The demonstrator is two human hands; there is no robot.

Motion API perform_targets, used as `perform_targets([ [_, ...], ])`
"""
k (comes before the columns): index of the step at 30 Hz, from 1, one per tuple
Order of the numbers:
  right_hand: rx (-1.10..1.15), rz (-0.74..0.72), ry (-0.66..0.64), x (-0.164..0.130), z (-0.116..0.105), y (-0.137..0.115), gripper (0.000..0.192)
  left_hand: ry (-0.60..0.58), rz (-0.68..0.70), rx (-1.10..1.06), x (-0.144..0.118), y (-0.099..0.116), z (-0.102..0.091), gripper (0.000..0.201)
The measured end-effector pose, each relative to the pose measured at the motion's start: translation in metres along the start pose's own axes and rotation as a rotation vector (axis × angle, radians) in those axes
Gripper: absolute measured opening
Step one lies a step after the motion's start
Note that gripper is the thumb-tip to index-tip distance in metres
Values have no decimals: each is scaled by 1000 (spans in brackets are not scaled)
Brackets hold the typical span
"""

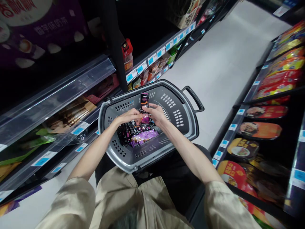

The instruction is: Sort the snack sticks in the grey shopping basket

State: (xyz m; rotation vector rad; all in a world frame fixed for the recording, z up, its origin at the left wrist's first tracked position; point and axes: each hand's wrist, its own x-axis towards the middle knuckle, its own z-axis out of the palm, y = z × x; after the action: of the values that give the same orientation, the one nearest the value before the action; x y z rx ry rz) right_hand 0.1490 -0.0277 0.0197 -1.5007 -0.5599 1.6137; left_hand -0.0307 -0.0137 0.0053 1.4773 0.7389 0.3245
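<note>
A grey shopping basket [181,108] with slotted walls sits in front of me, close to my lap. Over its inside, my right hand [156,113] pinches a slim black-and-purple packet [144,101], held upright. My left hand [131,117] meets the same packet at its lower part, fingers closed against it. Beneath my hands, several dark packets [128,132] lie heaped in the basket's near left part. Bright purple packets [145,137] rest beside them along the near wall. Part of the heap is hidden by my left hand and wrist.
Shelves with blue price tags [141,67] run along the left, close to the basket. A large purple carton [47,31] stands at upper left. On the right, a shelf holds packaged bowls [243,148] and red-yellow bags [278,79]. Pale aisle floor [214,70] stretches ahead. The basket's black handle [195,98] juts right.
</note>
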Motion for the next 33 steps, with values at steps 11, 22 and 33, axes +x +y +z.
perform_targets([
  [11,-79,110,-287,-6,2,-7,36,174,35,-125,1,-2,-2,67],
  [22,-49,-6,-266,-5,2,6,48,106,-15,-168,3,-6,2,61],
  [33,-59,-66,-324,-12,1,-3,43,163,58,-72,-1,0,-5,61],
])
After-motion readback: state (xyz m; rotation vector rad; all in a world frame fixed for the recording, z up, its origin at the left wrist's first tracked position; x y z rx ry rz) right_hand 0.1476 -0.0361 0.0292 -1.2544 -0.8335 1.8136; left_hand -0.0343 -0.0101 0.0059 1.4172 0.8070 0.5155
